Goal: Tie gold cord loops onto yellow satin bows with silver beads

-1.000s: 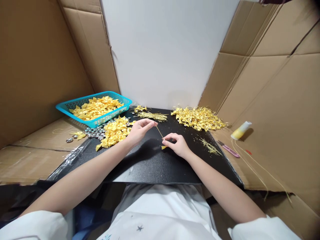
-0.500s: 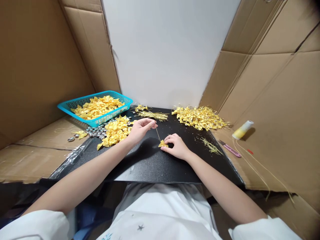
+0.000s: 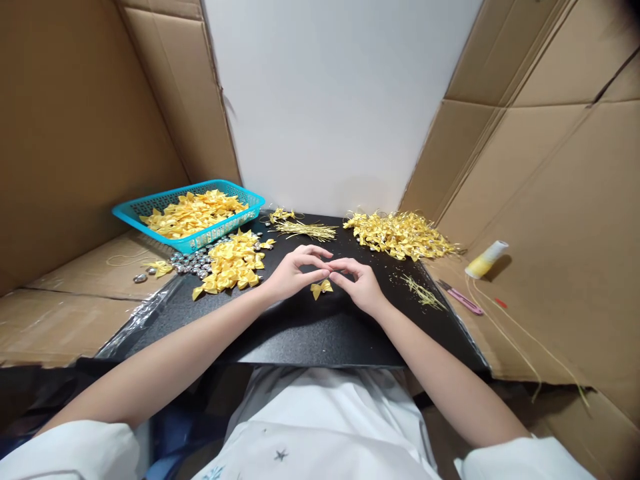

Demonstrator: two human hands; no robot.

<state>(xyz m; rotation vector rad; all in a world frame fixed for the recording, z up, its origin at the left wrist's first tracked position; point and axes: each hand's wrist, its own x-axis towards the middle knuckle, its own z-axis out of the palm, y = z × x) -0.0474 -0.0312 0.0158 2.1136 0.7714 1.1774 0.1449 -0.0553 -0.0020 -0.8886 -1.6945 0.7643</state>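
Observation:
A small yellow ribbon bow hangs just above the black board, under my two hands. My left hand and my right hand meet fingertip to fingertip over it, both pinched on the thin gold string that carries the bow. The string itself is too fine to make out between the fingers. A loose pile of yellow bows lies left of my left hand.
A teal basket holds more yellow bows at the back left. Silver beads lie beside it. A bundle of gold strings, a heap of finished tied bows, a thread spool and a pink cutter stand around. Cardboard walls enclose both sides.
My left hand has come down and right to meet my right hand. The bow, pressed on the board by my right fingers before, now hangs below both pinching hands.

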